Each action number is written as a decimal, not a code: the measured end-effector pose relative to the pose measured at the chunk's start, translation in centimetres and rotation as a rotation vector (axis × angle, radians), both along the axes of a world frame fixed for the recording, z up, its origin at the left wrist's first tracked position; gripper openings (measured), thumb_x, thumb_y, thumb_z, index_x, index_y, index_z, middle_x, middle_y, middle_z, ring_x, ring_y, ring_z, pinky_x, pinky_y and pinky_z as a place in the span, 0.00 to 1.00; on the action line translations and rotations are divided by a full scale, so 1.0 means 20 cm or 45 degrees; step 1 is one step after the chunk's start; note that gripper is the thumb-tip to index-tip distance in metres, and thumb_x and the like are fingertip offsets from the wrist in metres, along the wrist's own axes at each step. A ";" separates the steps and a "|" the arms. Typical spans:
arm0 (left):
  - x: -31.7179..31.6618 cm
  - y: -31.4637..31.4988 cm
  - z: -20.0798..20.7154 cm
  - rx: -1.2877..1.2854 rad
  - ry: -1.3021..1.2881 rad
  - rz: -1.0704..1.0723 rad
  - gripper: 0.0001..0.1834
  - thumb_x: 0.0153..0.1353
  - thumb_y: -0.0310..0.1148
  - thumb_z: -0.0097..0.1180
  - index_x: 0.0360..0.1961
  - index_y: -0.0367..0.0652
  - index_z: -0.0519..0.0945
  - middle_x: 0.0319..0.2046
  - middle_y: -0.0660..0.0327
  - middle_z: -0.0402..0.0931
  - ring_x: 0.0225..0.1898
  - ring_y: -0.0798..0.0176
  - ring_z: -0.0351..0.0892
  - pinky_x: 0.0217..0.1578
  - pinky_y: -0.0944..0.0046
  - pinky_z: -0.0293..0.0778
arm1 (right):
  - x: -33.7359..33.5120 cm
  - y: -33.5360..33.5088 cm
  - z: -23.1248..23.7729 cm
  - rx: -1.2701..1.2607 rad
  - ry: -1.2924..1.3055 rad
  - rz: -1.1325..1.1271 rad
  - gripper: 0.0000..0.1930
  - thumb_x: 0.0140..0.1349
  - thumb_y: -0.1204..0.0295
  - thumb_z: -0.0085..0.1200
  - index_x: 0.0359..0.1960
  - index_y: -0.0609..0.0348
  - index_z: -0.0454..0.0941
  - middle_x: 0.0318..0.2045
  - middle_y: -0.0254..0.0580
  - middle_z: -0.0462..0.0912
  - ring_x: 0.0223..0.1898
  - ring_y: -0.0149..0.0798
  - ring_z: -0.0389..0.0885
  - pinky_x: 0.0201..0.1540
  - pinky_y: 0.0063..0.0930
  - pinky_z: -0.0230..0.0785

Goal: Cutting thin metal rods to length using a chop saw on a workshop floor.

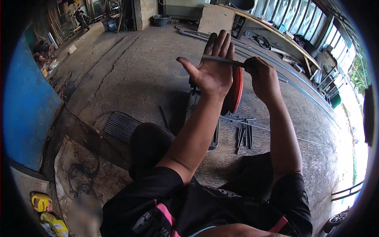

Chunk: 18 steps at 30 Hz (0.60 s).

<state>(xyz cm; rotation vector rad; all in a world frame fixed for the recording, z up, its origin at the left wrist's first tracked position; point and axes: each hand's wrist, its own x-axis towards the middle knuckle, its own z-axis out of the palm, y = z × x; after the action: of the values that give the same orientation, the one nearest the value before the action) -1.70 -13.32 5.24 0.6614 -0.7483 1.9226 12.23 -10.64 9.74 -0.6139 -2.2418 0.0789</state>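
Grey bar [222,59]: in front of and just above the red disc [239,91], running roughly crosswise, free end to the left, other end in your right hand [260,73]. That right hand is curled tight around the bar, up and to the right of the red disc. Your left hand [216,71] is spread flat, left of the red disc's upper edge, palm toward you, fingers straight up, thumb out wide; it grasps nothing. The bar passes across the front of its fingers; can't tell if they touch.

Below and left of the red disc, partly behind your left forearm, sits a dark machine base [192,104]. Below and right of the red disc, short dark rods [245,134] lie loosely grouped on the floor [136,79]. Further left and lower than the red disc, you've got a row of dark bars [119,126] side by side, close to your left knee [149,142].

Well right of the red disc, long thin rods [312,94] stretch along the floor. Far above and left of the red disc stands a dark bucket [161,21]; far left, a blue panel [27,106]; far lower left, a yellow jug [40,202]
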 end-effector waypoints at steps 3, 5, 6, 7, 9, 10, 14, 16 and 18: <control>-0.02 -0.01 -0.01 -0.009 -0.024 -0.013 0.60 0.48 0.76 0.36 0.61 0.26 0.54 0.64 0.42 0.48 0.68 0.48 0.40 0.68 0.53 0.37 | -0.03 0.00 -0.01 0.013 -0.018 -0.003 0.05 0.56 0.79 0.48 0.34 0.64 0.74 0.30 0.49 0.78 0.33 0.50 0.78 0.38 0.34 0.68; -0.04 -0.01 -0.01 -0.045 -0.030 -0.002 0.60 0.48 0.76 0.36 0.62 0.26 0.54 0.64 0.42 0.49 0.68 0.48 0.41 0.68 0.53 0.38 | -0.04 0.00 -0.01 0.011 -0.022 -0.017 0.05 0.56 0.79 0.48 0.34 0.64 0.74 0.30 0.49 0.78 0.33 0.50 0.78 0.38 0.34 0.69; -0.05 -0.01 -0.02 -0.044 -0.032 -0.004 0.60 0.48 0.76 0.36 0.62 0.26 0.54 0.64 0.42 0.49 0.68 0.48 0.41 0.68 0.53 0.38 | -0.04 0.00 -0.01 0.064 0.011 -0.005 0.05 0.57 0.78 0.48 0.34 0.64 0.74 0.30 0.49 0.78 0.33 0.49 0.78 0.37 0.33 0.69; -0.06 0.01 -0.04 -0.070 -0.023 0.007 0.59 0.48 0.76 0.36 0.62 0.27 0.53 0.64 0.42 0.49 0.68 0.48 0.41 0.67 0.52 0.38 | -0.04 0.00 -0.01 0.117 0.045 0.008 0.05 0.58 0.77 0.48 0.35 0.63 0.75 0.30 0.49 0.79 0.32 0.47 0.79 0.37 0.33 0.69; -0.11 0.01 -0.05 -0.095 -0.013 0.035 0.59 0.49 0.76 0.35 0.62 0.27 0.53 0.64 0.42 0.50 0.68 0.48 0.41 0.67 0.52 0.39 | -0.04 0.02 0.00 0.158 0.164 -0.102 0.05 0.59 0.76 0.48 0.35 0.62 0.75 0.30 0.48 0.79 0.32 0.45 0.79 0.36 0.32 0.68; -0.14 0.01 -0.06 -0.097 -0.022 0.074 0.58 0.50 0.75 0.35 0.63 0.27 0.52 0.64 0.41 0.49 0.68 0.48 0.41 0.67 0.52 0.39 | -0.02 0.04 0.01 0.197 0.283 -0.220 0.06 0.60 0.74 0.48 0.35 0.61 0.75 0.30 0.47 0.79 0.31 0.43 0.79 0.35 0.31 0.68; -0.24 0.01 -0.08 -0.178 -0.077 0.196 0.53 0.55 0.72 0.31 0.58 0.26 0.60 0.62 0.39 0.53 0.67 0.47 0.47 0.66 0.52 0.44 | 0.09 0.06 0.15 -0.129 0.785 -0.295 0.11 0.65 0.67 0.43 0.31 0.60 0.73 0.22 0.42 0.74 0.23 0.37 0.72 0.28 0.29 0.64; -0.29 0.02 -0.10 -0.169 -0.077 0.221 0.53 0.55 0.72 0.31 0.59 0.26 0.59 0.62 0.39 0.52 0.67 0.47 0.45 0.67 0.52 0.42 | 0.13 0.03 0.20 -0.447 1.191 0.163 0.13 0.67 0.65 0.41 0.31 0.61 0.72 0.21 0.36 0.73 0.22 0.29 0.68 0.25 0.24 0.61; -0.31 0.03 -0.11 -0.131 0.037 0.343 0.57 0.53 0.73 0.31 0.64 0.28 0.45 0.65 0.42 0.44 0.69 0.49 0.40 0.67 0.52 0.38 | 0.09 -0.03 0.19 -0.511 1.299 0.338 0.12 0.67 0.65 0.42 0.32 0.60 0.71 0.22 0.36 0.74 0.23 0.30 0.71 0.25 0.21 0.63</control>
<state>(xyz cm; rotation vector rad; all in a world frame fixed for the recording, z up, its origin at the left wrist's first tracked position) -7.89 -12.81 3.09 0.7552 -0.5592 2.1754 14.10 -11.14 13.61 -0.3415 -1.2869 0.8016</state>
